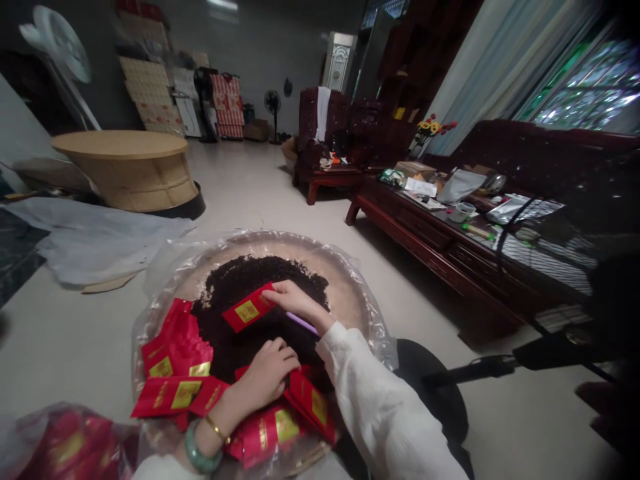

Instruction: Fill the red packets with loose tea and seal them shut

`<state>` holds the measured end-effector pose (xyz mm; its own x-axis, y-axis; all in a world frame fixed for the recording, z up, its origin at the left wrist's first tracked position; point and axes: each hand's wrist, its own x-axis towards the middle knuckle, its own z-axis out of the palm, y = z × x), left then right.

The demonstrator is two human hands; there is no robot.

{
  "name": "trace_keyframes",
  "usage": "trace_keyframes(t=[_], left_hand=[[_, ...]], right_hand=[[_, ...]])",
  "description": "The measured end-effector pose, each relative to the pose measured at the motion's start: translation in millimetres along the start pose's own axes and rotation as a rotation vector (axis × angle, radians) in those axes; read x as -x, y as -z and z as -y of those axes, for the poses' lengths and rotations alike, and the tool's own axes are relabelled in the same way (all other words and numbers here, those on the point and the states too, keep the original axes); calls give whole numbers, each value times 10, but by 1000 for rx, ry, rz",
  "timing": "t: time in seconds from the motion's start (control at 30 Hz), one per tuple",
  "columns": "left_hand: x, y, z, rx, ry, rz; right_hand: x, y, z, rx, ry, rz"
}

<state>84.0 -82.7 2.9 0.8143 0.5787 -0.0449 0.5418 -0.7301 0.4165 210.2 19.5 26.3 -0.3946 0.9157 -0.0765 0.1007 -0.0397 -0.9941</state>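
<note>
Pinched by one end, a flat red packet [247, 309] with a gold label is in my right hand [293, 298], over a heap of dark, loose, tea-like leaves [240, 273]. My left hand [267, 373], with a green bangle and gold bracelet on its wrist, is curled on red packets [313, 403] at the near side; its fingertips are partly hidden. More red packets [177, 340] lie piled to the left. Leaves and packets rest in a wide round tray [350, 287] lined with clear plastic. Part of a purple object [303, 323] shows under my right wrist.
A clear bag of red packets [70, 443] sits at lower left. Close on the right stands a black fan's base [435, 387]. A cluttered dark wooden table [415, 223] is beyond it. Farther left are a round tan table [125, 143] and plastic sheeting [105, 233].
</note>
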Motion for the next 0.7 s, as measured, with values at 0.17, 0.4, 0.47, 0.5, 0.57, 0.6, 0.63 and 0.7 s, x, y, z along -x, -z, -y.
trace_keyframes(t=[0.17, 0.4, 0.47, 0.5, 0.57, 0.6, 0.63, 0.7], left_hand=[[193, 107, 250, -4, 143, -156], [161, 127, 378, -200, 202, -777], [102, 119, 464, -297, 286, -834], [77, 101, 518, -302, 279, -821], [42, 38, 622, -252, 249, -788], [33, -1, 663, -231, 238, -794], [30, -42, 692, -219, 237, -808], [35, -111, 714, -233, 264, -851]], right_hand=[[-11, -35, -14, 47, 1, 28], [100, -68, -40, 134, -17, 47], [150, -118, -48, 138, -30, 54], [176, -146, -52, 136, -34, 56], [222, -194, -60, 132, -37, 65], [240, -213, -65, 129, -39, 68], [254, -227, -72, 126, -43, 64], [265, -249, -93, 121, -66, 37]])
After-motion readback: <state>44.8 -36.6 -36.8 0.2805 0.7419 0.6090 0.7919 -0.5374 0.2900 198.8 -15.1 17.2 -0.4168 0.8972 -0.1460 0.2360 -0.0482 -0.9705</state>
